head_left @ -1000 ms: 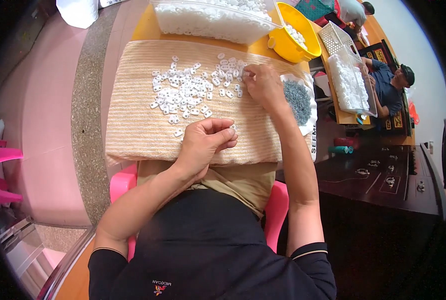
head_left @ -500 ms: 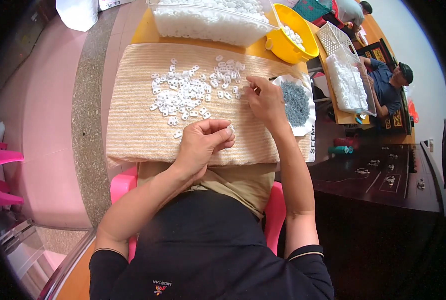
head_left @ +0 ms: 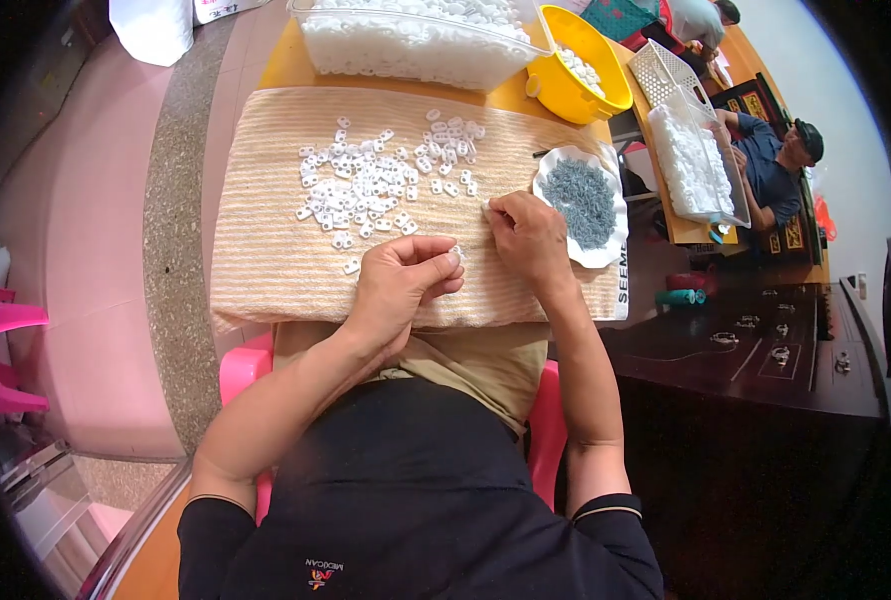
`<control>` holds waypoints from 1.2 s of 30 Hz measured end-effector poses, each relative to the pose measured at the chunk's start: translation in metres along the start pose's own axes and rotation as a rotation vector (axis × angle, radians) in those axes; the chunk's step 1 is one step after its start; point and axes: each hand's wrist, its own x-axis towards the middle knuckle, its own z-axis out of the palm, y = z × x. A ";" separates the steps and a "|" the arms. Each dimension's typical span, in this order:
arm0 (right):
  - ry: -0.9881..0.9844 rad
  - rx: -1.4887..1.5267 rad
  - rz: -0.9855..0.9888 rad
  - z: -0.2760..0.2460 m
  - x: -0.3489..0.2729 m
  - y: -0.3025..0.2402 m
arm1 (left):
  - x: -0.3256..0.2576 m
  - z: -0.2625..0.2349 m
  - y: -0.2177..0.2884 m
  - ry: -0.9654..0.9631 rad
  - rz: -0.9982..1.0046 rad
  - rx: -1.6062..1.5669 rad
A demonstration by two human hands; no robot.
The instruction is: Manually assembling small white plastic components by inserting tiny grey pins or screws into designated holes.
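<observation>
My left hand (head_left: 406,285) is closed in a pinch above the striped towel (head_left: 266,290). A small white plastic piece (head_left: 458,253) sticks out between its thumb and forefinger. To the right, my right hand (head_left: 531,238) is also pinched, its fingertips pointing left, with a whitish bit like another such piece (head_left: 487,209) at the tips. Beyond the hands lies a loose heap of white two-hole plastic pieces (head_left: 361,185), with a smaller cluster (head_left: 451,140) on its right. A white scalloped dish (head_left: 616,235) of small grey parts (head_left: 581,200) is beside my right hand.
A clear bin (head_left: 406,60) full of white pieces stands at the far edge, next to a yellow bowl (head_left: 616,90). Farther right is another bin of white pieces (head_left: 691,165), where a person in a dark shirt (head_left: 766,160) sits. A dark table (head_left: 736,340) stands at right.
My right hand has drawn back from beside the smaller cluster, nearer to my left hand, and its fingers have closed together. My left hand keeps its pinch almost in place.
</observation>
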 end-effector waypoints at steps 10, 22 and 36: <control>-0.171 -0.110 -0.090 -0.011 0.004 -0.008 | 0.003 -0.002 -0.002 0.010 0.000 -0.007; -0.385 0.564 0.266 -0.020 -0.012 -0.008 | 0.003 -0.003 0.000 0.024 -0.008 -0.046; -0.409 1.131 0.434 -0.012 -0.027 -0.007 | 0.002 0.000 0.004 0.013 -0.049 -0.050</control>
